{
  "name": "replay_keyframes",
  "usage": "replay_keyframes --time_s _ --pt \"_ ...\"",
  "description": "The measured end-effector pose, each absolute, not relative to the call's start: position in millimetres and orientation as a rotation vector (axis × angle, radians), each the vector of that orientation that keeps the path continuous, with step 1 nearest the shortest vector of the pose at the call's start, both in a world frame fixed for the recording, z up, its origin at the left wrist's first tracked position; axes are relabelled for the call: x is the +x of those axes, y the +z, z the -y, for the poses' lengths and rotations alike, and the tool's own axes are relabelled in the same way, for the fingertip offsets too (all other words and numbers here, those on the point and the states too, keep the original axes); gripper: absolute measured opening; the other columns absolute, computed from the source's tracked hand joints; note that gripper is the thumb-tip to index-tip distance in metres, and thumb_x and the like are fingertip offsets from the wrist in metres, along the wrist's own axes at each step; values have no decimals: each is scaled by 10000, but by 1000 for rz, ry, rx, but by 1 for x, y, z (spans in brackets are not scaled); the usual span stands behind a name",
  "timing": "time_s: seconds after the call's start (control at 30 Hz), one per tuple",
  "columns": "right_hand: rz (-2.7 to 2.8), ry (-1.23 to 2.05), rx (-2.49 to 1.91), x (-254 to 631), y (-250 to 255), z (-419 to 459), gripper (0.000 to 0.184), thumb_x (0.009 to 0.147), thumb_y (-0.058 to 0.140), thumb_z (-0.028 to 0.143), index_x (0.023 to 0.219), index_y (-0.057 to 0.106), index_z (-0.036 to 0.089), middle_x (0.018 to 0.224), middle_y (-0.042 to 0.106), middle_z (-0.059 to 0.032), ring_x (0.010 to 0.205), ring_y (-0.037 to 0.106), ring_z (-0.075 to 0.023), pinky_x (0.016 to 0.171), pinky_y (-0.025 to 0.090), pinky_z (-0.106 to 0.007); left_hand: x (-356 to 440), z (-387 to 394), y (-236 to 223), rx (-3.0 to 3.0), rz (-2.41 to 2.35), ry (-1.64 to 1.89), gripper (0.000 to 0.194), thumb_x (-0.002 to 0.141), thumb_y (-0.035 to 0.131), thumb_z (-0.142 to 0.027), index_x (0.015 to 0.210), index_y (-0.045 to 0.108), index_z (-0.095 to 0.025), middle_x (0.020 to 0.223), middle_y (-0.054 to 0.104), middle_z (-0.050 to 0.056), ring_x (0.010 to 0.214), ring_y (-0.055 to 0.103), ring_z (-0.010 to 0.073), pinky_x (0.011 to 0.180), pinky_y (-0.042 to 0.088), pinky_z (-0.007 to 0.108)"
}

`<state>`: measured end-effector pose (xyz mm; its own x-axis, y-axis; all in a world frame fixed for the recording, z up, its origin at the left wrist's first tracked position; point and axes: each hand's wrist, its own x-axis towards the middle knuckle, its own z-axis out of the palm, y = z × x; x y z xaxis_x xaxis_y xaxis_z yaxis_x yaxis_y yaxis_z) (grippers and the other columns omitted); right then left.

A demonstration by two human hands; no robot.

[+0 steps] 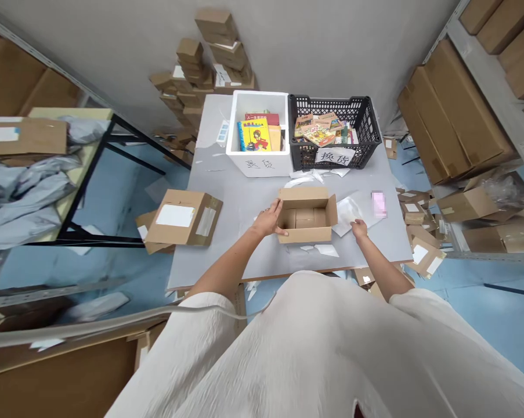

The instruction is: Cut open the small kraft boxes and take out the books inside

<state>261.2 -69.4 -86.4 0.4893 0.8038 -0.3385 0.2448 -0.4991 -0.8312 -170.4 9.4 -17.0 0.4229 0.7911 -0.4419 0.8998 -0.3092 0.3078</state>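
Observation:
An open cardboard box [306, 234] stands on the grey table in front of me, and only its cardboard inside shows. My left hand [268, 220] grips the box's left wall, thumb toward the front and fingers over the left edge. To the right, my right hand [358, 228] is closed on the edge of a white plastic sheet or bag [347, 213] that lies flat beside the box. A small pink item [379, 204], blurred, lies farther right. Scraps of white paper [326, 250] are around the box.
A white foam bin [259, 165] with books and a black crate [366, 142] of small books stand at the table's back. A closed carton [179, 217] sits at the left edge. Stacked boxes [231, 55] rise behind; a shelf [462, 110] is on the right.

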Motion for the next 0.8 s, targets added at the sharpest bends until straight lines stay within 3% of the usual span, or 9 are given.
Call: replay_keyframes --time_s 0.13,0.37,0.53,0.67,0.73,0.8 --pt "847 1004 -1966 248 -59 53 430 852 670 467 1185 769 214 1157 807 -92 994 763 -247 967 628 -407 -170 -4 -15 2196 -1403 -216 1537 743 872 -868 1876 10 -289 1939 30 222 1565 532 503 1230 477 545" --pt "1236 1125 -1764 216 -25 36 383 865 659 479 1136 777 235 1248 812 -102 1074 747 -261 1046 620 -463 -174 19 -15 2134 -1501 -46 1431 799 832 -861 1873 77 -291 1939 44 220 1626 430 567 1288 400 632" --pt "1249 1162 -1837 201 -26 47 614 815 806 506 1357 710 234 1461 715 -152 1130 757 -278 1095 617 -499 -176 37 -21 1915 -1751 125 1393 868 797 -806 1865 15 -227 1910 106 296 1686 337 569 1300 370 679" --pt "1260 1277 -1847 192 -27 52 726 765 881 455 1423 652 251 1323 753 -124 1075 777 -275 1025 653 -498 -173 45 -13 1804 -1751 286 1184 1024 646 -678 1865 -33 -197 1831 356 263 1629 488 441 1272 469 571" --pt "1264 1269 -1857 190 -26 52 700 771 862 416 1418 646 260 1278 768 -104 1058 780 -265 1022 658 -497 -173 47 -6 1889 -1615 380 1045 1089 535 -627 1870 -18 -208 1780 474 210 1627 502 384 1302 444 546" --pt "1246 1264 -1869 189 -23 51 655 792 829 394 1409 651 264 1289 771 -98 1073 781 -259 1028 660 -488 -175 48 0 1990 -1427 359 1006 1095 513 -627 1873 20 -225 1754 541 176 1672 448 380 1356 358 583"
